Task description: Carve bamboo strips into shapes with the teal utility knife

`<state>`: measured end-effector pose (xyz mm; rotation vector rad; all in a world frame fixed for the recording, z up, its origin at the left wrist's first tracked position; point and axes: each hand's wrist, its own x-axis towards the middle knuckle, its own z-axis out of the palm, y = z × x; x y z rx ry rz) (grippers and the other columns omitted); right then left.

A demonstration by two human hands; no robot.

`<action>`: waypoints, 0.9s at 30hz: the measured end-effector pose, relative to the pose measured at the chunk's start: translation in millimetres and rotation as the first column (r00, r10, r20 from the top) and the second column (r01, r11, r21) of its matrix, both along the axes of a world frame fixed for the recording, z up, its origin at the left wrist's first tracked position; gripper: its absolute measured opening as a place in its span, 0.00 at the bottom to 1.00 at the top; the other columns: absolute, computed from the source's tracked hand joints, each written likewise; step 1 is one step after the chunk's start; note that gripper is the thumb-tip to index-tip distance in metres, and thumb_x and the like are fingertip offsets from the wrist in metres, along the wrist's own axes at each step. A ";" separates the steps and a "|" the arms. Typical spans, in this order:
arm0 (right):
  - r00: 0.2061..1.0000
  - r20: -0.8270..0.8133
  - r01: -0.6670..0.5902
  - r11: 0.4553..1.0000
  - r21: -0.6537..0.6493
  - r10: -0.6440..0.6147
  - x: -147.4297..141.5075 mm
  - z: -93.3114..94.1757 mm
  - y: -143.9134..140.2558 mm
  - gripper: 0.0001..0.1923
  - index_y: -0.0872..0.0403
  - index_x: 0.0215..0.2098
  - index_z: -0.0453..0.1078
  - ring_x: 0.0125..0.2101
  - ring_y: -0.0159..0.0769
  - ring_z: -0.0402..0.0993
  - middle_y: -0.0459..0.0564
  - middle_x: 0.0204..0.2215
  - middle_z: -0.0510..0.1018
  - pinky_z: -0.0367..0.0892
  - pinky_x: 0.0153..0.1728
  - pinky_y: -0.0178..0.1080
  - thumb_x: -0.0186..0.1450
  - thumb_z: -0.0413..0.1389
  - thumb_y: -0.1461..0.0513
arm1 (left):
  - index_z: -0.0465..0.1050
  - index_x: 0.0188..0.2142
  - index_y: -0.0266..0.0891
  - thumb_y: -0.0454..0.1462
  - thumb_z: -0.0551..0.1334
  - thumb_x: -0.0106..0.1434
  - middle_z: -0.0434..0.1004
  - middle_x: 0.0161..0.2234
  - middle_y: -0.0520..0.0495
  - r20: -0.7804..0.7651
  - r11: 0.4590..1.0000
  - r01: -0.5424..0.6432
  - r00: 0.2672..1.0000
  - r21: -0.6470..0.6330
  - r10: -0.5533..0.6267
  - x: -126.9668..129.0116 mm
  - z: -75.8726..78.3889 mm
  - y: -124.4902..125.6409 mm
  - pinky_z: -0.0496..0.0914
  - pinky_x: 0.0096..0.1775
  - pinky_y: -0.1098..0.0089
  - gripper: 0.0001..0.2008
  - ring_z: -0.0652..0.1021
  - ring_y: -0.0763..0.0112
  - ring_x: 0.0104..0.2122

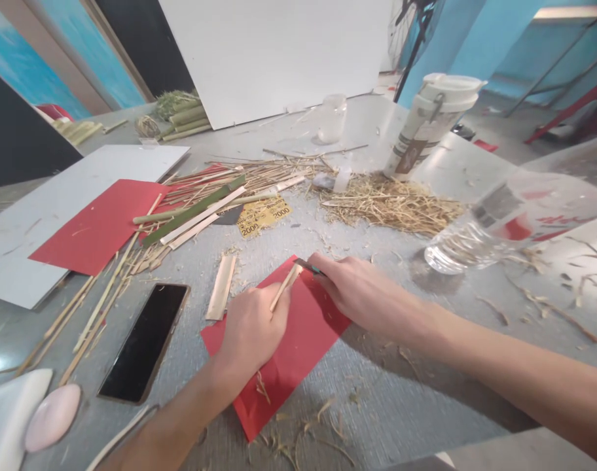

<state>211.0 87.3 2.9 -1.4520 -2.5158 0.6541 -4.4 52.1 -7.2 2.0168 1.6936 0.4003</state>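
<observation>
Left hand (256, 320): fingers curled into a fist, clamped on a thin stick (286, 286), the thumb side turned up. The stick slanted up and away out of my grip, its far end free, above the top part of the red paper (311, 337).

Right hand (350, 284): fingers bent together, clamped on a small knife (309, 267) above the top corner of the red paper. The handle was mostly hidden by my fingers; a bit of green showed next to them. The dark blade pointed toward the stick and lay at its far tip. Whether the edge had bitten into the wood, I could not tell.

Surroundings, all placed from the red paper: a flat wood strip (221, 288) lay just beside its upper left edge. A phone (144, 341), screen dark, lay further left. Beyond the paper I noted a yellow card (264, 216) and, close to that, a green strip (195, 212) among many thin sticks. A heap of straw (401, 204) lay beyond it to the right; a clear plastic bottle (505, 226) stood well apart on the right. Curled shavings (298, 435) were scattered near its lower edge.
</observation>
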 end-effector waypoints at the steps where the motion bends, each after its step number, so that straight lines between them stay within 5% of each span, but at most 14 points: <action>1: 1.000 -0.010 -0.003 1.000 0.001 0.003 0.1 -0.6 0.5 0.10 0.52 0.48 0.66 0.23 0.32 0.55 0.44 0.24 0.66 0.46 0.27 0.39 0.77 0.43 0.64 | 0.53 0.24 0.44 0.44 0.48 0.77 0.67 0.20 0.49 -0.001 1.000 0.000 1.000 0.006 0.000 -0.2 -0.6 -0.3 0.49 0.30 0.61 0.22 0.62 0.68 0.22; 11: 0.999 -0.042 -0.012 0.999 -0.045 0.010 3.1 7.0 0.8 0.08 0.51 0.43 0.62 0.23 0.32 0.54 0.42 0.23 0.63 0.47 0.27 0.39 0.78 0.44 0.63 | 0.58 0.24 0.43 0.42 0.50 0.78 0.71 0.20 0.49 -0.063 0.999 0.005 0.998 0.043 -0.003 0.3 -4.6 -2.0 0.51 0.29 0.63 0.23 0.67 0.68 0.21; 27: 0.962 -0.265 -0.001 0.968 -0.249 -0.067 13.8 15.4 14.4 0.08 0.50 0.43 0.67 0.37 0.37 0.72 0.49 0.37 0.79 0.61 0.37 0.39 0.77 0.48 0.59 | 0.65 0.25 0.43 0.43 0.51 0.78 0.73 0.22 0.48 -0.046 0.996 0.015 0.999 0.085 -0.011 -1.0 -6.8 -3.1 0.52 0.30 0.62 0.23 0.66 0.68 0.23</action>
